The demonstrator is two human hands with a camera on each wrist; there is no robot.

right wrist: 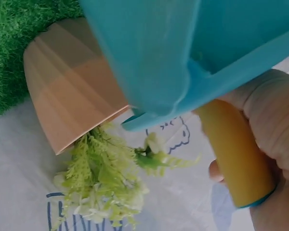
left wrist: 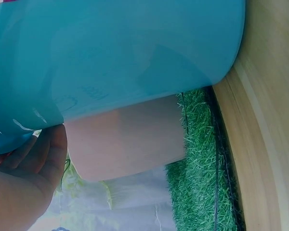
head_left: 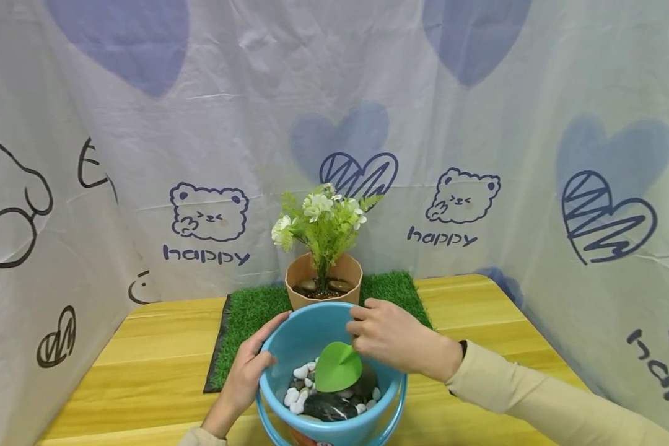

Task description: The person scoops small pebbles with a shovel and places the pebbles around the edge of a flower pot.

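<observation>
A blue bucket [head_left: 318, 325] stands in front of the potted plant, with white pebbles [head_left: 298, 396] and dark stones [head_left: 330, 407] inside. My left hand [head_left: 248, 371] grips its left rim, thumb over the edge and fingers along the outer wall. At the far right of the rim, my right hand [head_left: 387, 334] holds a small toy shovel by its yellow handle [right wrist: 236, 154], which the head view hides. Its green leaf-shaped blade [head_left: 337, 368] hangs inside the bucket over the stones. In the left wrist view the left fingers [left wrist: 53, 149] lie against the bucket wall.
Behind the bucket, a tan flowerpot [head_left: 297, 275] with white flowers [head_left: 319, 207] and green leaves stands on a green turf mat [head_left: 251, 310]. Beneath them is a yellow wooden table [head_left: 161, 347]. White curtains [head_left: 267, 93] printed with hearts and bears enclose the back and sides.
</observation>
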